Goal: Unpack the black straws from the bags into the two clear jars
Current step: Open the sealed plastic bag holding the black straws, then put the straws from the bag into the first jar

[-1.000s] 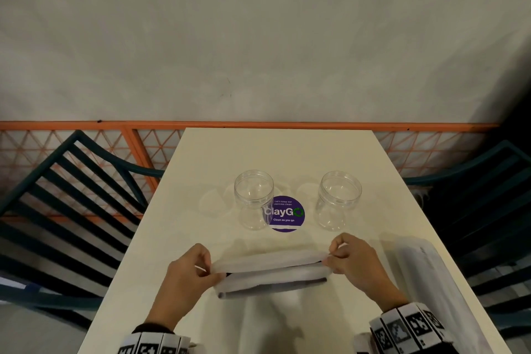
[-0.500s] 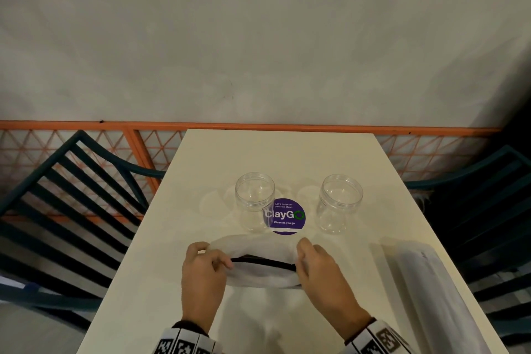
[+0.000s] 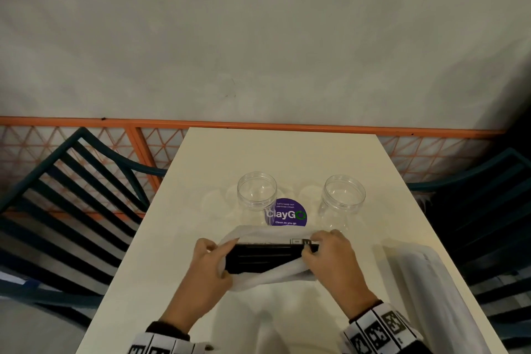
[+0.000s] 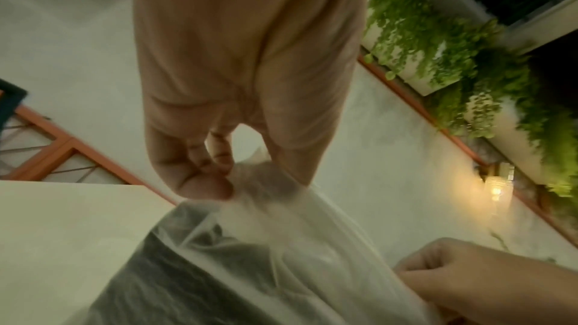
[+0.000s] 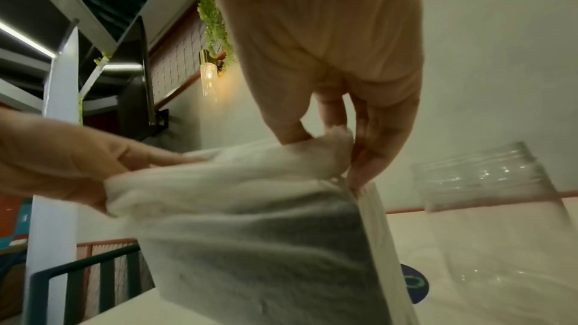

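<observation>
A frosted white bag [image 3: 264, 276] stands on the cream table [image 3: 287, 158] with its mouth spread wide. Inside it lies a bundle of black straws [image 3: 258, 257]. My left hand [image 3: 211, 264] pinches the left edge of the bag's mouth [image 4: 250, 182]. My right hand [image 3: 324, 259] pinches the right edge [image 5: 331, 142]. Two empty clear jars stand just beyond: the left jar [image 3: 256, 194] and the right jar [image 3: 342, 200], which also shows in the right wrist view [image 5: 488, 182]. Through the frosted plastic the straws show as a dark mass [image 5: 250, 244].
A second frosted bag [image 3: 425, 296] lies along the table's right edge. A purple round sticker [image 3: 287, 214] sits between the jars. Dark green slatted chairs stand at the left [image 3: 63, 210] and at the right [image 3: 488, 210]. An orange rail [image 3: 258, 125] runs behind the table.
The bag lay flat and stretched between my hands a second ago. My hands came closer together and pulled its mouth apart, and the black straws inside now show.
</observation>
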`<control>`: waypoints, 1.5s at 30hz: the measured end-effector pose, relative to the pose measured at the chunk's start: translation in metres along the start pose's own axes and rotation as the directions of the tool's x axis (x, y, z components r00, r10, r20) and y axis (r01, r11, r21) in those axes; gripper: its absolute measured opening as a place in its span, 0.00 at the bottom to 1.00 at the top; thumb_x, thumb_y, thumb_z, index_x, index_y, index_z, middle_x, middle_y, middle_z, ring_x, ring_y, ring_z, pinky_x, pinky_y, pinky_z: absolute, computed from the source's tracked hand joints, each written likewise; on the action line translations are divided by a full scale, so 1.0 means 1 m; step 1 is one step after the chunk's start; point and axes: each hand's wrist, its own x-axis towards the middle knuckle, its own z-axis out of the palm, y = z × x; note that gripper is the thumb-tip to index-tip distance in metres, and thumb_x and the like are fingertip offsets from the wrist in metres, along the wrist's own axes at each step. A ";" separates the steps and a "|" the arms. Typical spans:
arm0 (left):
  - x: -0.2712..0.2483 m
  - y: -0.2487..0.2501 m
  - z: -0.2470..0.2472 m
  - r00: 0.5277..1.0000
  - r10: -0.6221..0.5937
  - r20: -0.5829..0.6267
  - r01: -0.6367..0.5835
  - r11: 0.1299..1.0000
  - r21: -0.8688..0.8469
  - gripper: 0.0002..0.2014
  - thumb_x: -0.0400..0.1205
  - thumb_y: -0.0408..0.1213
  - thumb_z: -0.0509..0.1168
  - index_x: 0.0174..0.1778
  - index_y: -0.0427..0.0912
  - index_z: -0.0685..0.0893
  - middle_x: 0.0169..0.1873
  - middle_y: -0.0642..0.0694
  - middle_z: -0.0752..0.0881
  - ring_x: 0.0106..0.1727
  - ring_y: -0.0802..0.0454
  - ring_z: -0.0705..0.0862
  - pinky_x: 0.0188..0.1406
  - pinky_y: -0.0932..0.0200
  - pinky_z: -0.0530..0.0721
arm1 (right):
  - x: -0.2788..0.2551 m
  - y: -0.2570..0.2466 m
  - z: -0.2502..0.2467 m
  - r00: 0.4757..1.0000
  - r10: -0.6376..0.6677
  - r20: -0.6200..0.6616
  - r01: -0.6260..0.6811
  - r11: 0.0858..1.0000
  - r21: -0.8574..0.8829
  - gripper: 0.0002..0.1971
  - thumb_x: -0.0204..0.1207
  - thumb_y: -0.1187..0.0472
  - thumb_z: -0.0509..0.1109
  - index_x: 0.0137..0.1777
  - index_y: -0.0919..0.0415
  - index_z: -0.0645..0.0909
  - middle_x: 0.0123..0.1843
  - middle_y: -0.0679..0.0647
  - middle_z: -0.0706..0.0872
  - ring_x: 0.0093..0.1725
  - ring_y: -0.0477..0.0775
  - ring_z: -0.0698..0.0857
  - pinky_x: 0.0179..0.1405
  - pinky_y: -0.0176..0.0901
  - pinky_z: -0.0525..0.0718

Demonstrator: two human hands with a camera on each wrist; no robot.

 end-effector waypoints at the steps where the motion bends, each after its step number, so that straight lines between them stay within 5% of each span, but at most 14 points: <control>1: 0.000 0.003 0.002 1.000 0.027 -0.011 -0.027 1.000 -0.002 0.34 0.75 0.21 0.59 0.70 0.60 0.66 0.49 0.48 0.66 0.38 0.58 0.72 0.37 0.79 0.74 | 0.000 0.001 0.001 1.000 0.021 -0.010 -0.021 1.000 0.022 0.15 0.72 0.59 0.70 0.56 0.65 0.82 0.51 0.60 0.79 0.49 0.60 0.82 0.43 0.39 0.74; 8: 0.010 0.001 0.008 0.896 -0.075 -0.437 -0.003 0.985 -0.174 0.21 0.75 0.21 0.64 0.61 0.44 0.84 0.33 0.50 0.67 0.32 0.57 0.74 0.39 0.81 0.73 | -0.015 0.000 0.007 0.990 -0.139 0.033 0.137 0.989 0.052 0.21 0.71 0.71 0.62 0.64 0.57 0.76 0.55 0.50 0.74 0.58 0.54 0.77 0.50 0.39 0.79; 11: 0.013 -0.003 0.005 0.920 -0.110 -0.376 0.025 0.975 -0.222 0.25 0.73 0.17 0.63 0.62 0.45 0.82 0.36 0.49 0.68 0.35 0.56 0.73 0.41 0.83 0.73 | -0.021 0.002 0.011 0.983 -0.172 -0.060 0.174 0.984 0.026 0.17 0.72 0.69 0.62 0.57 0.55 0.82 0.52 0.49 0.80 0.52 0.54 0.81 0.48 0.44 0.81; 14: 0.007 -0.005 0.001 0.962 -0.107 -0.251 0.032 0.959 -0.283 0.27 0.75 0.18 0.60 0.52 0.60 0.82 0.44 0.48 0.69 0.35 0.56 0.73 0.38 0.81 0.74 | -0.012 0.018 0.010 0.976 -0.125 -0.181 0.151 0.979 0.135 0.17 0.72 0.74 0.63 0.42 0.52 0.88 0.41 0.47 0.82 0.43 0.53 0.83 0.45 0.49 0.82; 18: 0.000 -0.007 0.009 0.978 -0.101 -0.183 0.028 0.930 -0.367 0.29 0.76 0.17 0.54 0.46 0.61 0.84 0.48 0.49 0.73 0.40 0.72 0.76 0.39 0.84 0.70 | -0.007 0.029 0.005 0.986 0.098 -0.134 -0.041 0.926 0.375 0.22 0.71 0.77 0.60 0.29 0.53 0.87 0.37 0.48 0.83 0.42 0.46 0.82 0.41 0.24 0.75; 20: 0.000 -0.007 0.013 0.978 -0.105 -0.181 0.025 0.917 -0.399 0.30 0.76 0.16 0.52 0.42 0.60 0.86 0.48 0.48 0.76 0.44 0.73 0.76 0.40 0.84 0.69 | -0.006 0.032 0.007 0.989 0.149 -0.004 -0.133 0.895 0.426 0.23 0.71 0.76 0.59 0.28 0.52 0.88 0.39 0.49 0.83 0.44 0.45 0.81 0.40 0.22 0.73; 23: 0.001 -0.008 0.012 0.983 -0.065 -0.170 0.000 0.933 -0.359 0.34 0.75 0.15 0.52 0.41 0.65 0.86 0.45 0.50 0.76 0.43 0.68 0.77 0.39 0.81 0.71 | -0.005 0.036 0.013 0.991 0.056 0.123 -0.070 0.992 0.107 0.17 0.75 0.68 0.61 0.38 0.47 0.87 0.44 0.49 0.74 0.49 0.50 0.76 0.45 0.32 0.73; 25: 0.001 -0.005 0.007 0.990 -0.026 -0.140 -0.019 0.952 -0.306 0.31 0.75 0.16 0.54 0.44 0.63 0.85 0.47 0.48 0.75 0.34 0.64 0.77 0.32 0.77 0.71 | -0.007 0.028 0.012 0.994 -0.107 -0.008 0.106 0.990 -0.096 0.08 0.70 0.64 0.71 0.42 0.50 0.87 0.43 0.49 0.69 0.46 0.52 0.71 0.44 0.40 0.74; 27: 0.000 0.001 0.002 0.991 0.006 -0.132 -0.044 0.956 -0.289 0.28 0.76 0.18 0.56 0.46 0.60 0.85 0.47 0.48 0.74 0.26 0.61 0.74 0.26 0.75 0.69 | -0.007 0.012 0.008 0.945 -0.327 -0.026 0.325 0.944 -0.056 0.06 0.65 0.65 0.76 0.40 0.53 0.87 0.39 0.49 0.74 0.41 0.49 0.73 0.40 0.39 0.75; 29: -0.001 0.008 -0.001 0.992 0.044 -0.122 -0.076 0.960 -0.270 0.25 0.76 0.18 0.57 0.48 0.57 0.86 0.48 0.50 0.73 0.23 0.60 0.73 0.25 0.75 0.69 | -0.008 -0.012 0.006 0.875 -0.471 0.111 0.470 0.882 0.034 0.07 0.71 0.63 0.69 0.45 0.54 0.87 0.43 0.51 0.83 0.45 0.49 0.80 0.46 0.40 0.79; 33: -0.005 0.025 -0.006 0.986 0.132 -0.106 -0.152 0.967 -0.204 0.24 0.78 0.21 0.58 0.52 0.58 0.85 0.51 0.53 0.73 0.26 0.62 0.76 0.29 0.76 0.71 | -0.005 -0.047 0.013 0.739 -0.582 0.339 0.573 0.808 0.138 0.15 0.73 0.60 0.64 0.59 0.54 0.82 0.55 0.55 0.86 0.54 0.54 0.82 0.55 0.47 0.81; 37: -0.011 0.038 -0.011 0.966 0.230 -0.116 -0.247 0.957 -0.155 0.26 0.79 0.24 0.58 0.52 0.65 0.83 0.53 0.59 0.72 0.38 0.63 0.79 0.35 0.77 0.73 | -0.001 -0.059 0.011 0.666 -0.627 0.405 0.578 0.776 0.252 0.13 0.74 0.61 0.64 0.58 0.56 0.80 0.54 0.58 0.88 0.51 0.55 0.84 0.49 0.46 0.83; 41: -0.015 0.055 -0.003 0.941 0.333 -0.062 -0.337 0.938 -0.085 0.23 0.79 0.25 0.59 0.59 0.59 0.83 0.55 0.64 0.69 0.45 0.58 0.78 0.38 0.76 0.74 | 0.001 -0.062 -0.002 0.624 -0.629 0.464 0.555 0.775 0.303 0.10 0.74 0.59 0.59 0.50 0.57 0.79 0.47 0.67 0.87 0.46 0.53 0.81 0.35 0.20 0.70; 45: -0.012 0.059 -0.001 0.906 0.417 -0.069 -0.422 0.896 -0.134 0.19 0.80 0.34 0.62 0.56 0.67 0.81 0.59 0.67 0.69 0.61 0.74 0.72 0.51 0.82 0.69 | 0.008 -0.053 -0.001 0.599 -0.586 0.546 0.484 0.808 0.336 0.12 0.74 0.69 0.63 0.55 0.65 0.81 0.54 0.65 0.85 0.52 0.52 0.82 0.44 0.27 0.77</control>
